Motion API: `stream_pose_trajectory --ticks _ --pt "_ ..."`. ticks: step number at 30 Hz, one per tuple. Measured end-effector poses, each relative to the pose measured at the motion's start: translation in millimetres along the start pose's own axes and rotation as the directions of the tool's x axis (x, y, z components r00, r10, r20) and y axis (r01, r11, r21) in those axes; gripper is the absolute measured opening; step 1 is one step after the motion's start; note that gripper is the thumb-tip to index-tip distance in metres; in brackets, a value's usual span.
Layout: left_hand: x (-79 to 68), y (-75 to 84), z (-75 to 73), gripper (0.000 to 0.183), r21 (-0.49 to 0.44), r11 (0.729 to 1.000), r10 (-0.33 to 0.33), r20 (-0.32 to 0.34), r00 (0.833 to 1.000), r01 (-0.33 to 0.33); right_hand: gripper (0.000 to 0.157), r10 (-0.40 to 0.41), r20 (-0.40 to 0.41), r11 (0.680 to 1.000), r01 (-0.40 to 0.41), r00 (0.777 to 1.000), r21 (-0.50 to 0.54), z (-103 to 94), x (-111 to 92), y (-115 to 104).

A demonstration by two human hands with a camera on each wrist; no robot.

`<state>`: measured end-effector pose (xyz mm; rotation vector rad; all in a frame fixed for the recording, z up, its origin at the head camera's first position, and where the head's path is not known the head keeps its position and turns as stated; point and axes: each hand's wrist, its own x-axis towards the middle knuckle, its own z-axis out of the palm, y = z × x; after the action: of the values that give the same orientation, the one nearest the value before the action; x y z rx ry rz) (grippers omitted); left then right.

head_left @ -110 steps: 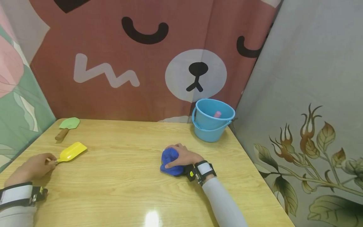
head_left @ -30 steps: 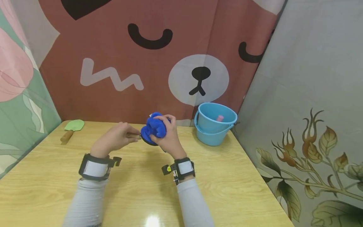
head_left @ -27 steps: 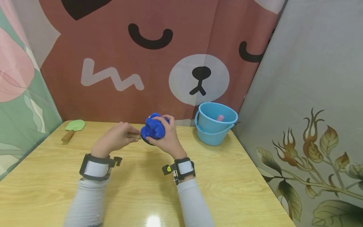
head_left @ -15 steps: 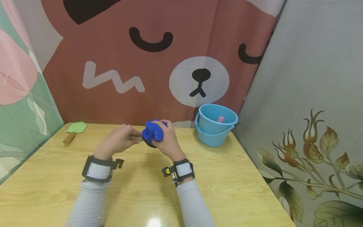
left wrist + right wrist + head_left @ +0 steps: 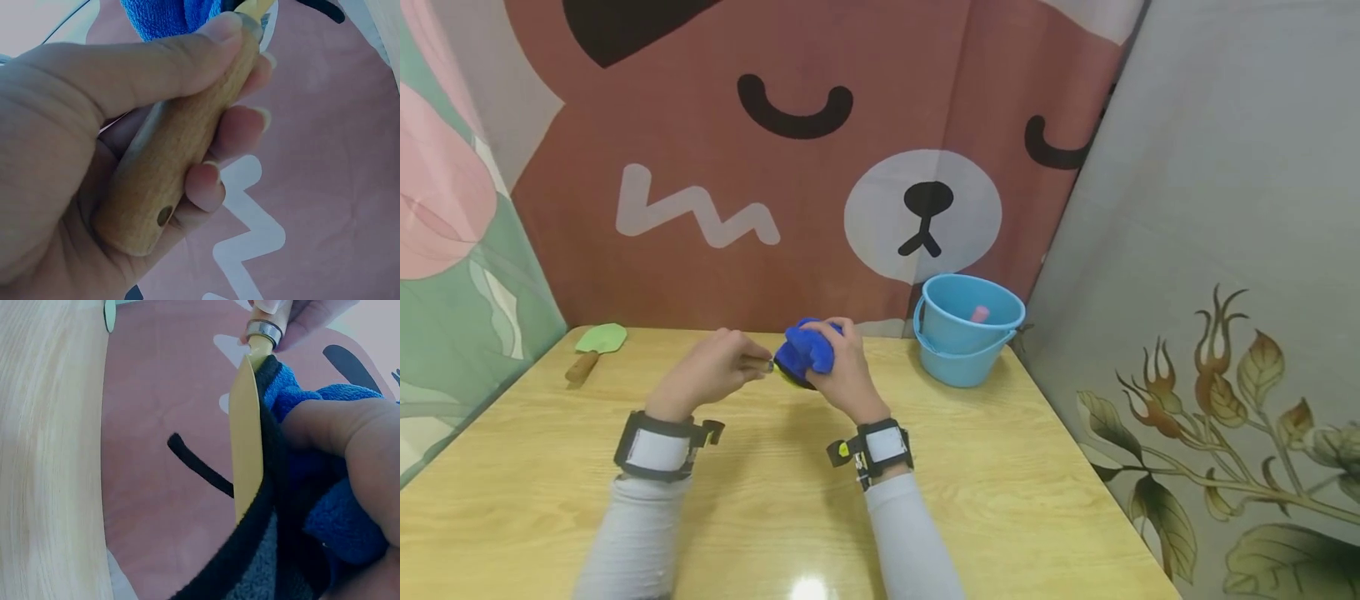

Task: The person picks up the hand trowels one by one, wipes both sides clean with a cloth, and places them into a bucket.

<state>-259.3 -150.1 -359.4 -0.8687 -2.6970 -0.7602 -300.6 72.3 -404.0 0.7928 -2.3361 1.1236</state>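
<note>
My left hand (image 5: 703, 375) grips the brown wooden handle (image 5: 175, 156) of a small yellow shovel, thumb along its upper end near the metal collar. The shovel's yellow blade (image 5: 244, 437) points toward my right hand and shows edge-on in the right wrist view. My right hand (image 5: 850, 379) holds a bunched blue cloth (image 5: 807, 350) with black edging and a grey side. The cloth lies along one face of the blade and hides that face and its far end. Both hands are raised over the back middle of the table.
A light blue bucket (image 5: 962, 367) with its handle hanging down stands at the back right, a pink thing (image 5: 980, 314) inside. At the back left of the wooden table (image 5: 760, 500) lies a green shovel (image 5: 601, 339). A patterned curtain (image 5: 700, 275) hangs behind the table.
The left hand has brought the yellow shovel from the left side to the middle. The right hand has lifted the cloth off the table to the blade, then shifted slightly lower.
</note>
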Motion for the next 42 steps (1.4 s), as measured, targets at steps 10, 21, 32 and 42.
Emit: stream_pose_trajectory --ticks 10,21,32,42 --pt "-4.4 -1.1 -1.6 0.022 -0.01 1.0 -0.019 -0.002 1.0 0.019 0.057 0.029 0.023 0.997 -0.031 0.999 0.078 -2.0 -1 3" --pt "-8.9 -6.6 -3.5 0.026 0.038 0.997 -0.071 -0.035 0.997 0.072 0.055 0.112 -0.008 0.992 -0.111 0.994 0.063 -8.9 -4 14" --pt "-9.6 -7.3 -6.9 0.026 0.045 0.996 -0.075 -0.057 0.996 0.077 0.055 0.172 -0.06 0.984 -0.168 0.983 0.055 -24.9 -6 24" --pt "-9.3 -1.8 -12.4 0.027 0.027 0.994 -0.1 -0.049 0.994 0.101 0.055 0.104 -0.216 0.994 -0.092 0.971 0.066 -35.9 -1 26"
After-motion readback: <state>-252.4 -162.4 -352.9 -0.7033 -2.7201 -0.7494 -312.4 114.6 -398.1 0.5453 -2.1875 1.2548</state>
